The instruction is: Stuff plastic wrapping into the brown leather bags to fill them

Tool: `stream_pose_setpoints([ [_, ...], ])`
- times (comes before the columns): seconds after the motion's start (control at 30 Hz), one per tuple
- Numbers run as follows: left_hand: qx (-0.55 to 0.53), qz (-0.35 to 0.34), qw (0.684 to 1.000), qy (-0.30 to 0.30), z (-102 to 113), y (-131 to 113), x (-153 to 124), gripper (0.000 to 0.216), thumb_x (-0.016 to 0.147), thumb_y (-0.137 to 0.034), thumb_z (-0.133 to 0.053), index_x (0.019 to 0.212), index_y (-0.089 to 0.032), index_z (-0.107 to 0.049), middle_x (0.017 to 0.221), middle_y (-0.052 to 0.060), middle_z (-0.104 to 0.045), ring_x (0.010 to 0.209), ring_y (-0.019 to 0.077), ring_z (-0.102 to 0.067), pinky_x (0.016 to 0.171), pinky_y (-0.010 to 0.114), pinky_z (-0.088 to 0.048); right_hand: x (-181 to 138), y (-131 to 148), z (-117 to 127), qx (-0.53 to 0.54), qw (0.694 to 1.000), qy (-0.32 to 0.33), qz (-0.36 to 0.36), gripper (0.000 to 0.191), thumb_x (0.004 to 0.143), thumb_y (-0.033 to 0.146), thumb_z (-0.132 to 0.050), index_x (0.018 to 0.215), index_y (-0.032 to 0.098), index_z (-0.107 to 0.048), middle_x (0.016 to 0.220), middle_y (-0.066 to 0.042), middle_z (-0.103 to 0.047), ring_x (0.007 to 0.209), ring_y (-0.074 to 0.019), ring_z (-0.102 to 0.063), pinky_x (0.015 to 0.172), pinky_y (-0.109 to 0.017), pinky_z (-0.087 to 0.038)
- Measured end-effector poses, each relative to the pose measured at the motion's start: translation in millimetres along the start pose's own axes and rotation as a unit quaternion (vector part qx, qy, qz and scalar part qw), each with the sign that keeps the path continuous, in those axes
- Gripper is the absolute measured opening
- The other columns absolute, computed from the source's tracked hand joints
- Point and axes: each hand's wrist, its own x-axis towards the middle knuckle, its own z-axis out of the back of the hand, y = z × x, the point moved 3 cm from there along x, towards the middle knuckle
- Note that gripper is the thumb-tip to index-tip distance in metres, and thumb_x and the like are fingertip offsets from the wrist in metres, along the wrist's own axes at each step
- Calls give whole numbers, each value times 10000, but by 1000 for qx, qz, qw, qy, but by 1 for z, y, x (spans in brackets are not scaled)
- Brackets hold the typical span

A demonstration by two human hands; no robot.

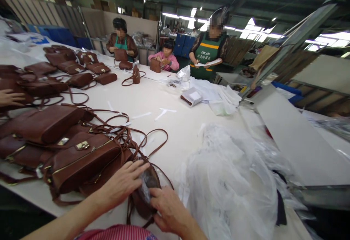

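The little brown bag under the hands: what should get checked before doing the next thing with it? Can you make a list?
1. Left hand on the little brown bag: ok.
2. Right hand on it: ok.
3. Clear wrapping by the fingers, whether fully in or out: cannot tell.
4. Straps free of the bag pile: not ok, tangled.
5. Plastic bags beside the right hand: ok.
6. Bare table ahead: ok.
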Motion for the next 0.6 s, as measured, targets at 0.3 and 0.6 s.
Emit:
stream_pose_setpoints([
  [0.3,-39,-22,998,-32,-14,8,-16,117,910,-149,-651,818,-216,-627,934,-9,-712,988,184,-614,1154,420,-336,-31,-14,23,183,948,-259,0,133,893,177,-560,985,239,-634,1145,-15,-736,1047,-205,-655,931,-354,-482],
  [0.6,16,89,979,-184,-34,-2,-55,210,943,-127,-485,1050,-205,-648,1159,98,-624,1158,265,-550,1010,407,-502,118,-16,72,128,988,18,-83,490,1038,434,-401,840,145,-742,888,-94,-777,875,-219,-714,735,-270,-536],
])
